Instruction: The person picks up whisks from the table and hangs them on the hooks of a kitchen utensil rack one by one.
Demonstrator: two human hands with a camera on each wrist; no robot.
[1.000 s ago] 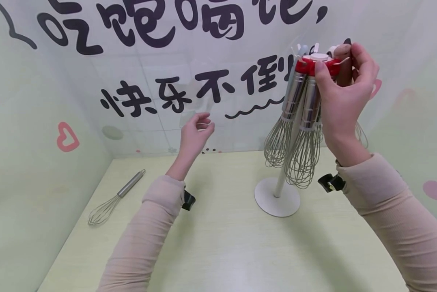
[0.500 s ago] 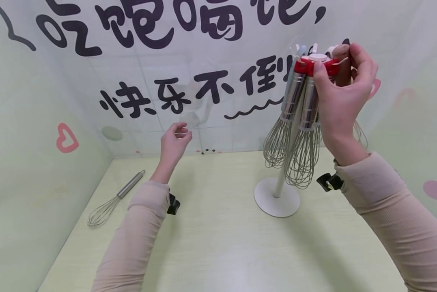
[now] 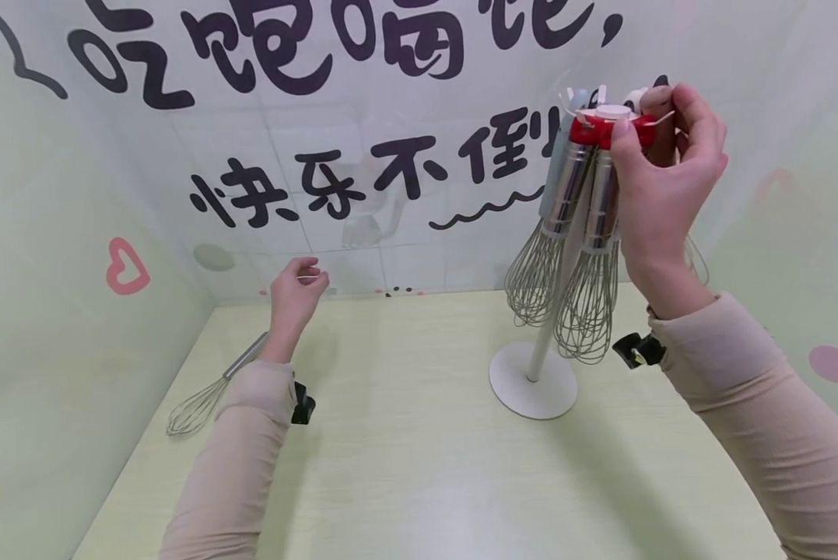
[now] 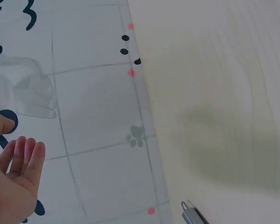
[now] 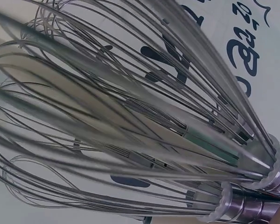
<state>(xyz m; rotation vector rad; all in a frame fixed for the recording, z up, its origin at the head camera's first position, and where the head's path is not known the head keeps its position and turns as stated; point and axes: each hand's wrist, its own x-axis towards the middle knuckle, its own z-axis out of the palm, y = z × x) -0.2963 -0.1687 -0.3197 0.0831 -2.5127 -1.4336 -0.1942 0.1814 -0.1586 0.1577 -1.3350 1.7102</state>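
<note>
A white stand (image 3: 513,393) holds several hanging whisks (image 3: 580,303). Two at the front have metal handles with red ends (image 3: 587,132). My right hand (image 3: 660,194) grips at the top, thumb against a red-ended whisk and fingers curled by a brown handle (image 3: 664,144). The right wrist view is filled by wire loops (image 5: 112,107). My left hand (image 3: 295,299), fingers loosely bent and holding nothing, is in the air near a loose metal whisk (image 3: 198,406). My left forearm overlaps that whisk's handle; its looped end (image 4: 193,214) shows in the left wrist view.
The pale table (image 3: 404,435) meets a back wall (image 3: 426,257) printed with large black characters. Side walls (image 3: 61,350) close it in at left and right. White hooks (image 3: 664,120) stick out from the stand's top.
My left hand has moved left and down, from mid-table to beside the lying whisk. My right hand keeps its hold; the stand's top and hanging whisks have shifted slightly.
</note>
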